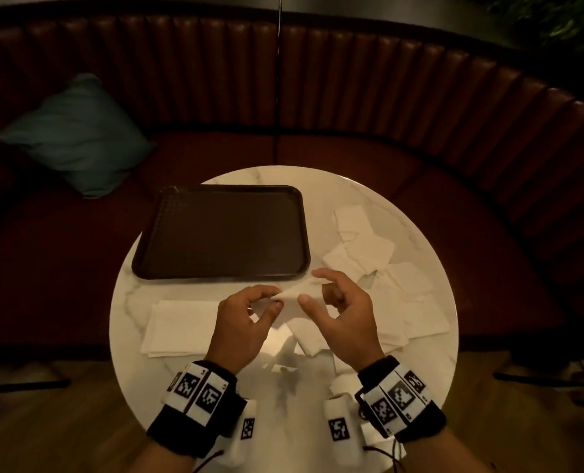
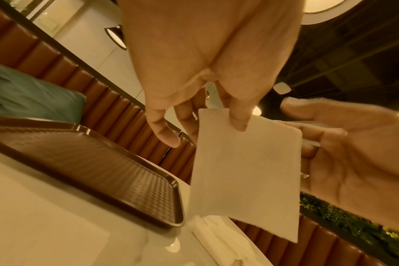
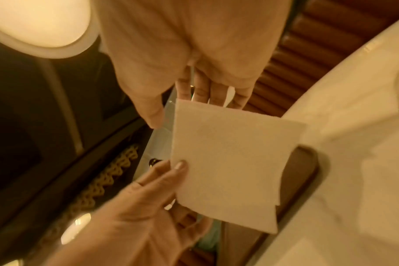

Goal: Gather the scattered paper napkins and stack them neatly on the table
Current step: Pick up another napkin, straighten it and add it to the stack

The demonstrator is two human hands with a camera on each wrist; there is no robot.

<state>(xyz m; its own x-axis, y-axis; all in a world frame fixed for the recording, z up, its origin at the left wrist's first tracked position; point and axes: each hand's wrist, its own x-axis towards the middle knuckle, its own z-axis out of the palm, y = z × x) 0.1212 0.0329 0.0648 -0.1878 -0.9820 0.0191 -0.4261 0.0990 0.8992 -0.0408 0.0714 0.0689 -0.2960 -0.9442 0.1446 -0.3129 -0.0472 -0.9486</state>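
The round marble bench (image 1: 317, 199) has a dark tray (image 1: 220, 233) at the back, loose napkins (image 1: 386, 268) spread on its right side and a started stack (image 1: 178, 327) front-left. One napkin (image 2: 244, 165) is held up above the bench: left hand (image 1: 241, 322) pinches its corner, right hand (image 1: 341, 319) is relaxed and open right beside it. Looks mid-transfer; next I'd guess it gets squared onto the stack.
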